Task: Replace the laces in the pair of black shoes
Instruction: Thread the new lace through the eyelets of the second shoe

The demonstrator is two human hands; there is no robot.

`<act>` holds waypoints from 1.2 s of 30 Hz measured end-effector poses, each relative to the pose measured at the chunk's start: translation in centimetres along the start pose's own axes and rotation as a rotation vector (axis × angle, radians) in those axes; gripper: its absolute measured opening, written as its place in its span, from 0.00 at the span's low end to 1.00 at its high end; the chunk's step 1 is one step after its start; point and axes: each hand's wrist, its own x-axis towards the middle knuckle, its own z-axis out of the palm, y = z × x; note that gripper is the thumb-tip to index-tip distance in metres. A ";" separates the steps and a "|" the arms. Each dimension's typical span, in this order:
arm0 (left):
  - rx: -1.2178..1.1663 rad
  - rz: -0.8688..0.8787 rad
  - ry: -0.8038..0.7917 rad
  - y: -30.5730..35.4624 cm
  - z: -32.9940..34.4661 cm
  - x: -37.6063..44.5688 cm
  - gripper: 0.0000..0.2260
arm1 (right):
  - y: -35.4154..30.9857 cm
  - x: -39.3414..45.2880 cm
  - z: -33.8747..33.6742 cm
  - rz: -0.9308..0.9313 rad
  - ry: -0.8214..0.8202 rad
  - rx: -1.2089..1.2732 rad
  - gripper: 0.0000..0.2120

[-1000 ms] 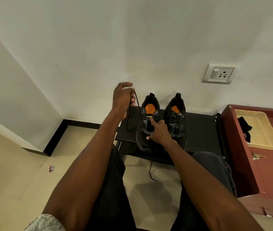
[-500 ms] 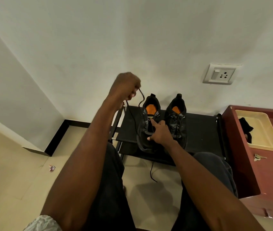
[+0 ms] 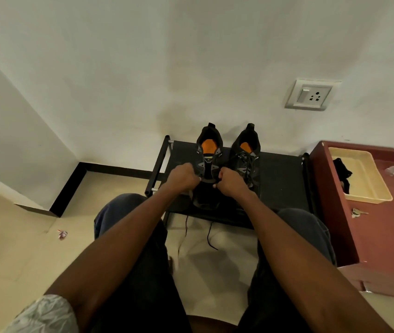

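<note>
2 black shoes with orange insoles stand side by side on a low black shoe rack (image 3: 282, 179) against a white wall, heels toward the wall and toes toward the seated person, so each shoe's long axis runs straight away from the viewer. Both hands meet at the left shoe (image 3: 209, 162), the one with its eyelets mostly bare; the right shoe (image 3: 246, 159) beside it is fully laced and untouched. The left hand (image 3: 182, 177) sits at the left edge of the shoe's eyelet row and the right hand (image 3: 230, 182) at the right edge, equally near, with the tongue lying between them. Both sets of fingers are curled tightly inward, apparently clamped on the eyelet flaps or on a lace end, though which of these cannot be told because the knuckles hide the fingertips. 2 thin black lace ends (image 3: 209, 236) dangle below the rack's front edge toward the tiled floor, between the person's knees. My judgement is that the next pull or threading would run across the shoe, from 1 hand to the other, at right angles to its length. To the right, a maroon cabinet (image 3: 383, 236) carries a cream tray (image 3: 369, 186) holding something dark, and keys (image 3: 358, 212).
</note>
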 end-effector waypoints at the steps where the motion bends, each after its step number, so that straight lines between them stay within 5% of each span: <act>1: -0.055 0.010 0.011 -0.3 0.5 0.3 0.11 | 0.0 0.0 0.0 -0.002 0.000 -0.032 0.12; 7: 0.000 -0.009 0.020 -1.1 2.9 1.1 0.14 | 0.1 0.4 0.1 0.020 0.014 -0.042 0.13; 11: -0.060 -0.045 0.031 -0.9 2.6 1.2 0.05 | 0.0 0.3 0.0 0.036 0.056 0.037 0.02; 23: -0.578 -0.222 -0.115 -0.2 2.3 1.3 0.07 | -0.2 0.9 0.6 0.070 0.058 0.223 0.17; 27: -0.562 -0.246 -0.088 -0.2 2.7 1.5 0.06 | -0.1 1.0 0.9 0.070 0.057 0.208 0.09; 36: -0.400 -0.214 0.044 -1.5 3.8 2.4 0.09 | 0.4 0.6 0.8 0.055 0.132 0.155 0.09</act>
